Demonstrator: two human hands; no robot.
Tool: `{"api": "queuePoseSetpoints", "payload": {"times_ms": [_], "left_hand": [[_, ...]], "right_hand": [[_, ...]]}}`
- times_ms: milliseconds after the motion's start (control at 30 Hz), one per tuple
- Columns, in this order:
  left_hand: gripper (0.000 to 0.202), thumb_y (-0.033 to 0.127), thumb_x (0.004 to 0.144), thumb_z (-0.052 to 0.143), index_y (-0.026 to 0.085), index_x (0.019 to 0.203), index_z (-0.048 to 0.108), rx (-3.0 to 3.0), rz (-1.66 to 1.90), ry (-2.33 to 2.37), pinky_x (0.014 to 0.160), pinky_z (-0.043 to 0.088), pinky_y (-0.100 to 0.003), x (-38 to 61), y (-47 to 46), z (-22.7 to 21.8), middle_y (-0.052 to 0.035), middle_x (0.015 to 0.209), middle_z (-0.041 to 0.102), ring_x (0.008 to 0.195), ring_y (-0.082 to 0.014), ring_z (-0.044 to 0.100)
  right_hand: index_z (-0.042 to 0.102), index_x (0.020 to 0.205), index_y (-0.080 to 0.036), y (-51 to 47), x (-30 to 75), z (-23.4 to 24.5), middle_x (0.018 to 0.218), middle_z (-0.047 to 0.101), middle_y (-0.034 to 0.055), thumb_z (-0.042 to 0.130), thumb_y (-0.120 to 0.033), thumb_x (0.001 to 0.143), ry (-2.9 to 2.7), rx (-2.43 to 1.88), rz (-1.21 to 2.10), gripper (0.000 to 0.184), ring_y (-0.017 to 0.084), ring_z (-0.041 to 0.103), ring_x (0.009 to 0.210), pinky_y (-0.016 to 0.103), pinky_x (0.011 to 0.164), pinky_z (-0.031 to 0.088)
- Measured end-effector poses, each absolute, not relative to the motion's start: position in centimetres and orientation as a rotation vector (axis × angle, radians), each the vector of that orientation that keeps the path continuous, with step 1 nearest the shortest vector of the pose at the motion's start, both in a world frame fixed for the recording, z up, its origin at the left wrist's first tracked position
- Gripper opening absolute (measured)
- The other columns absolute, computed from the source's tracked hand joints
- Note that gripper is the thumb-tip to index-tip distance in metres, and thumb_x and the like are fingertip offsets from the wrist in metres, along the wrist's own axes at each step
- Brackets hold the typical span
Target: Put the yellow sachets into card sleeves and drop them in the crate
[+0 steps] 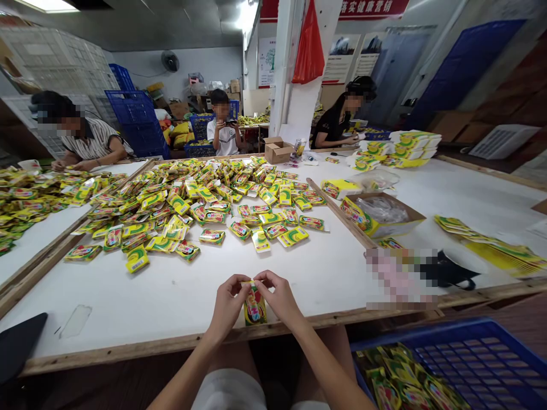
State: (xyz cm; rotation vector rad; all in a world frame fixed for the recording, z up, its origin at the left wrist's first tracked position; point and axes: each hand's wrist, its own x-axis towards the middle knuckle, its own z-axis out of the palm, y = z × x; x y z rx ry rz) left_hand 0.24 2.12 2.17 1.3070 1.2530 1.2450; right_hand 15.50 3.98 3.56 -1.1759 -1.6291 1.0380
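Close to the table's front edge, a small yellow and green candy packet point(255, 307) is held upright by its top end, its printed face toward me. My left hand point(233, 299) pinches the top left corner between thumb and fingers. At the top right corner, my right hand point(276, 290) does the same, the two thumbs nearly meeting. Beyond my hands a wide heap of similar packets point(183, 199) spreads over the white table point(205, 290). The nearest loose ones lie flat, apart from my hands.
Wooden strips point(337, 213) divide the tabletop. Right of me are an open display box point(380, 219), flattened cartons point(491, 245) and a black cup point(448, 270). A blue crate point(470, 353) with packets stands low at right. A dark flat object point(21, 341) lies at left. Three people sit around.
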Motion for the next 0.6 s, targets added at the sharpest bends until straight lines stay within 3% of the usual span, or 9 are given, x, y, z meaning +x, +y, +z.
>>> {"api": "queuePoseSetpoints", "payload": {"times_ms": [133,400,600], "left_hand": [[0.019,0.033,0.080,0.063,0.016,0.085,0.067,1.257,1.242,1.221,0.068,0.049,-0.026,-0.1,2.3,1.9,-0.0036,0.077,0.069,0.071,-0.0159,0.062],[0.017,0.032,0.083,0.061,0.018,0.088,0.071,1.461,1.222,1.211,0.078,0.051,-0.032,-0.4,1.0,1.7,-0.0059,0.087,0.071,0.085,-0.0205,0.065],[0.033,0.032,0.086,0.057,0.024,0.118,0.058,1.636,1.179,1.198,0.083,0.053,-0.034,-2.4,1.5,2.0,-0.0083,0.116,0.063,0.098,-0.0201,0.063]], "right_hand": [[0.063,0.079,-0.019,4.2,15.7,3.6,0.072,0.066,0.0001,0.057,-0.030,0.083,-1.651,-1.184,1.076,0.013,0.015,0.062,0.064,0.025,0.061,0.048],[0.065,0.088,-0.019,2.8,15.5,2.7,0.083,0.069,0.0032,0.056,-0.031,0.084,-1.593,-1.080,1.185,0.016,0.019,0.066,0.078,0.029,0.071,0.052],[0.067,0.083,-0.023,0.9,22.3,5.0,0.084,0.072,0.0047,0.051,-0.042,0.084,-1.626,-1.325,0.771,0.025,0.022,0.067,0.079,0.029,0.071,0.054]]}}
